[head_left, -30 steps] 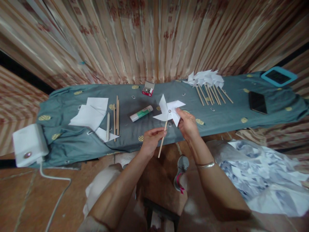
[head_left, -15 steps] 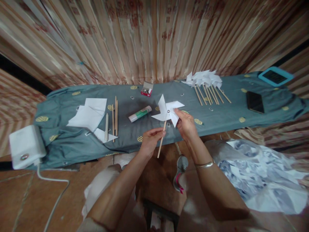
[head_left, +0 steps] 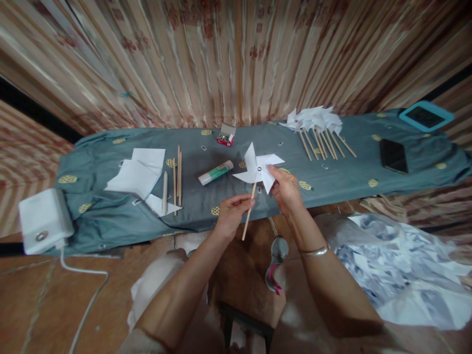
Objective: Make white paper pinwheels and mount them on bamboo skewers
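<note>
A white paper pinwheel [head_left: 252,165] with a shiny pin at its centre is held up between my hands, over the front part of the cloth-covered table. My left hand [head_left: 233,212] pinches its wooden stick below the blades. With thumb and fingers, my right hand [head_left: 285,189] grips a blade on the right side, close to the pin. Just behind the pinwheel to the left lies a glue stick [head_left: 216,172] with a green label. Farther back stands a small open red box [head_left: 225,135] with shiny pins inside.
White paper sheets [head_left: 137,172], a pencil-like white stick [head_left: 164,191] and several wooden sticks [head_left: 179,177] lie left on the table. Finished pinwheels [head_left: 317,120] lie back right, near a black phone [head_left: 394,156] and a blue-framed tablet [head_left: 427,116]. A white box [head_left: 46,221] with a cable is far left.
Both hands keep the same hold on the pinwheel. The whole view has shifted very slightly; nothing was taken up or put down.
</note>
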Tool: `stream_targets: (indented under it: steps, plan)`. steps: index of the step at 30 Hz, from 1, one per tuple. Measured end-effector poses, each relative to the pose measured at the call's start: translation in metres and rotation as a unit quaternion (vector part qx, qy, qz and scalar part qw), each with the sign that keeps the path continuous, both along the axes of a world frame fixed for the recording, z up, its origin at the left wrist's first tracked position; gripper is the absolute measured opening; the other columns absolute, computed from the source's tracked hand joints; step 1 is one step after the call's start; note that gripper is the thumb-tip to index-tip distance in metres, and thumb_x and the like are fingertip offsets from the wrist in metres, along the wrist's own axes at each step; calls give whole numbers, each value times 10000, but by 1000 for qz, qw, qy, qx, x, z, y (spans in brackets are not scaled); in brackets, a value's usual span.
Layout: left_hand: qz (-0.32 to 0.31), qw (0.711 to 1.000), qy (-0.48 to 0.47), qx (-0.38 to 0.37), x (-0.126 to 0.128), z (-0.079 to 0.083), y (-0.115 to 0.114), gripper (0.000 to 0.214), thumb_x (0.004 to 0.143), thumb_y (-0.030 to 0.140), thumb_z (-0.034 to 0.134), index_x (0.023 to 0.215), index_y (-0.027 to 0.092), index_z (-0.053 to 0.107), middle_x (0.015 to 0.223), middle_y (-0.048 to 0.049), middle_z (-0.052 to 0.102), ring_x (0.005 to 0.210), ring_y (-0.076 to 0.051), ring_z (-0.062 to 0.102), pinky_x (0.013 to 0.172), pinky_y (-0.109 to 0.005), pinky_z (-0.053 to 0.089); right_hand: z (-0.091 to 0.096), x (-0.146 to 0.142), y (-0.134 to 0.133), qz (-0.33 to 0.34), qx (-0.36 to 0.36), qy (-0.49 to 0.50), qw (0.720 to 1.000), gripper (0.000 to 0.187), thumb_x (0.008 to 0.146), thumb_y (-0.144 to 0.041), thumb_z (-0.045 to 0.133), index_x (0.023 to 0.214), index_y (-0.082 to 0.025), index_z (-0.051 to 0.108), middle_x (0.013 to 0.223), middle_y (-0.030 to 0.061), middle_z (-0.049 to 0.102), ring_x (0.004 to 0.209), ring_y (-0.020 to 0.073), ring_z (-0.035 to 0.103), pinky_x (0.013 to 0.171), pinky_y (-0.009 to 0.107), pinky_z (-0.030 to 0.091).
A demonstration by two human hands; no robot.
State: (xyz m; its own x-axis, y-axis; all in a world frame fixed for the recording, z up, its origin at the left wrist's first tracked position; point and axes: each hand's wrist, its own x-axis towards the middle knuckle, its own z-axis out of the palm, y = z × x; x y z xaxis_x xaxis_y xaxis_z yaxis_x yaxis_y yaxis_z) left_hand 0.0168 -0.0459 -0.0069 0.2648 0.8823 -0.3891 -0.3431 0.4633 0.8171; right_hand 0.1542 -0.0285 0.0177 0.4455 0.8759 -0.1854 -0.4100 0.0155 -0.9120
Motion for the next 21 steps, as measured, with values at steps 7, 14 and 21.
stream_targets:
  steps: [7, 14, 21]
  plan:
    - [1, 1000, -9, 1, 1, 0, 0, 260, 478, 281, 863, 696, 174, 769, 616, -1, 678, 602, -102, 555, 640, -244, 440, 4, -2, -1, 1, -16, 13, 1000, 314, 494, -421, 859, 635, -200, 687, 638, 21, 725, 796, 228, 702, 658, 326, 557]
    - [8, 1000, -19, -9, 1, 2, 0, 270, 456, 281, 868, 681, 171, 767, 610, 5, 682, 591, -86, 552, 634, -227, 434, 1, -2, 0, 3, -14, 15, 1000, 357, 466, -445, 871, 624, -190, 677, 676, 29, 741, 764, 220, 706, 630, 306, 553]
    - [2, 1000, -19, -2, 1, 2, -1, 259, 472, 280, 868, 686, 176, 765, 605, 7, 676, 590, -92, 551, 644, -237, 440, -1, -2, 0, 0, -16, 20, 1000, 353, 457, -435, 875, 656, -197, 705, 638, 12, 731, 724, 210, 701, 616, 304, 546]
